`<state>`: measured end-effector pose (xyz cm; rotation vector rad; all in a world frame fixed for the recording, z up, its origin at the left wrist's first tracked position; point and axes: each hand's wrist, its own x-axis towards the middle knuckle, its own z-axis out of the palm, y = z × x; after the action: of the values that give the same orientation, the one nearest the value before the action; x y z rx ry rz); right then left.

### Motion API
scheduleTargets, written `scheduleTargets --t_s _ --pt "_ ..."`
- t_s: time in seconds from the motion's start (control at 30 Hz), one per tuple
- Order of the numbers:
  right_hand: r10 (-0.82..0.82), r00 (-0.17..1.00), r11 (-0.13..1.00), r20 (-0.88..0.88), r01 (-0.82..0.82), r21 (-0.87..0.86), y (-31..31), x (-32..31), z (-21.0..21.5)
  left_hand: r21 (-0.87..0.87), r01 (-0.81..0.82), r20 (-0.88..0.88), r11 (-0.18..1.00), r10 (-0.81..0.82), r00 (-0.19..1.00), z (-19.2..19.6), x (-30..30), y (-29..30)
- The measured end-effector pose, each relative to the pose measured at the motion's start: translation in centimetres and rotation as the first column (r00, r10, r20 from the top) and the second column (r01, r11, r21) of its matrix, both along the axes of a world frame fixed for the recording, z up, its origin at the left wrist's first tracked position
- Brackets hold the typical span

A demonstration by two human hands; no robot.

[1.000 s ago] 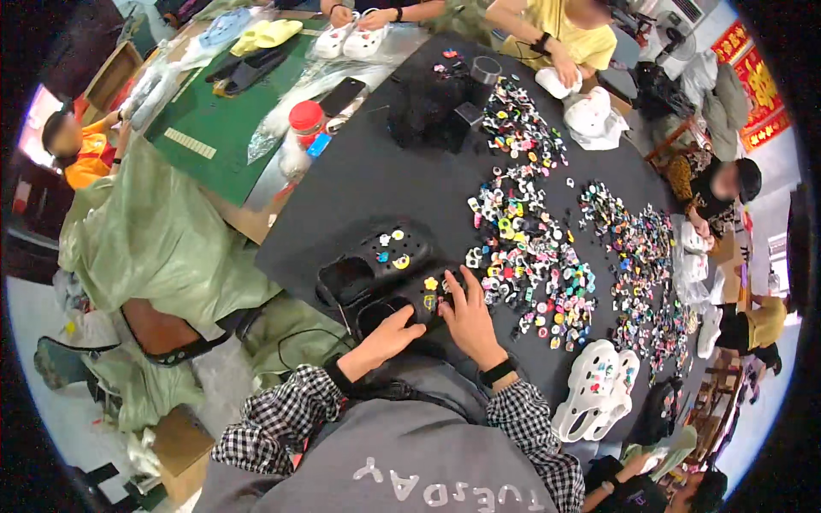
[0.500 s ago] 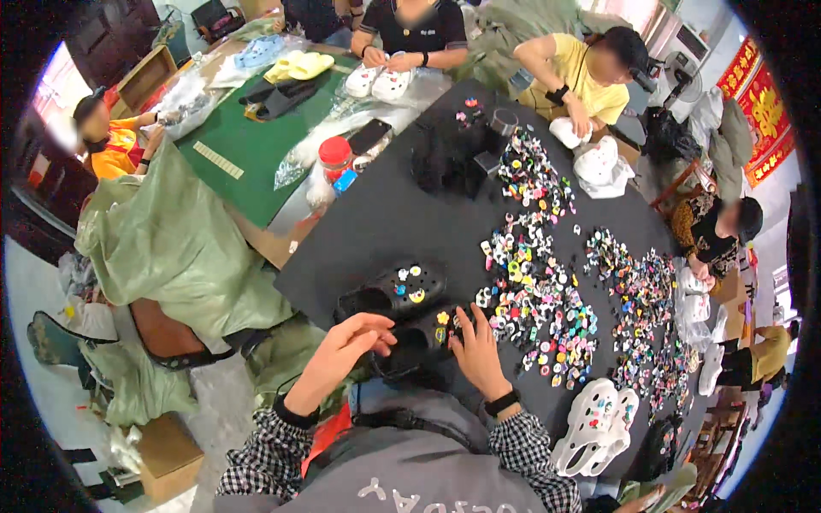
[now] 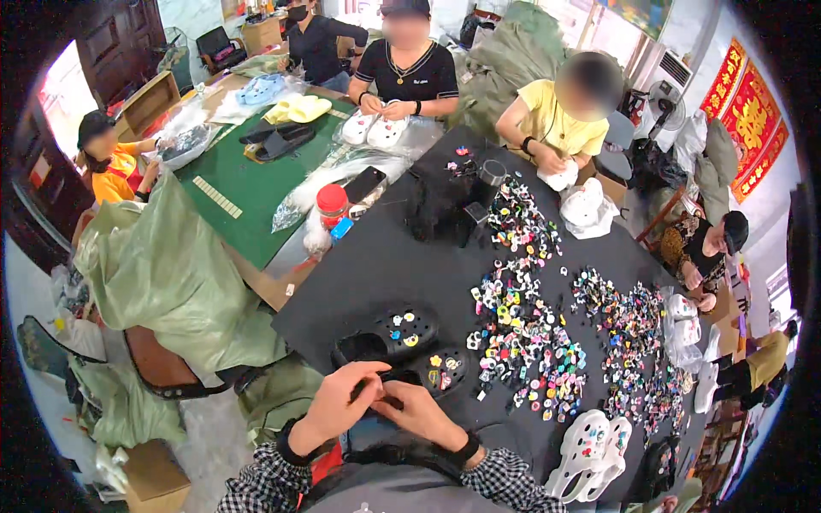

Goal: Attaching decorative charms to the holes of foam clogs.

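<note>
Both hands had been drawn together over the near black clog (image 3: 440, 372), its heel pinched between left hand (image 3: 338, 406) and right hand (image 3: 419, 410) fingers. It was judged light, soft and bendable, best gripped at the heel rim.

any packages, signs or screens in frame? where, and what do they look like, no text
Red banner: right wall, long hanging strips, gold figures.
Cardboard box: floor, lower left, brown, open.
Plastic jar: table middle, clear, red lid.
Green sack: left of table, bulging.
Phone: beside jar, dark, flat.

Two clogs (image 3: 402, 346) on table (image 3: 368, 265), charm pile (image 3: 530, 342) to their right, both hands (image 3: 376, 406) just before them
</note>
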<state>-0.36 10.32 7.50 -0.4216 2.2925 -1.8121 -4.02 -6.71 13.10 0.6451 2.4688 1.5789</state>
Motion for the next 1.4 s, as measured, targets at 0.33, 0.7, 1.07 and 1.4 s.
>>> scheduleTargets --t_s 0.33,0.7,1.07,1.4 --pt "-0.066 0.982 0.937 -0.179 0.122 0.328 0.0 -0.3 -3.1 0.061 -0.37 0.283 0.927 0.34 0.897 -12.9 0.2 -5.5" --pt "-0.04 0.997 0.871 0.073 -0.001 0.491 -4.8 -0.9 -6.1 0.044 -0.306 0.381 0.951 0.267 0.885 -17.3 -1.2 -5.9" --pt "-0.061 0.988 0.823 0.14 -0.029 0.567 -3.4 -1.9 -1.3 0.072 -0.247 0.512 0.966 0.177 0.841 -12.9 -0.2 -5.7" --pt "0.061 0.989 0.82 0.138 -0.128 0.558 0.6 -4.1 3.4 0.151 -0.008 0.671 0.989 -0.096 0.735 -10.9 -2.2 -7.0"
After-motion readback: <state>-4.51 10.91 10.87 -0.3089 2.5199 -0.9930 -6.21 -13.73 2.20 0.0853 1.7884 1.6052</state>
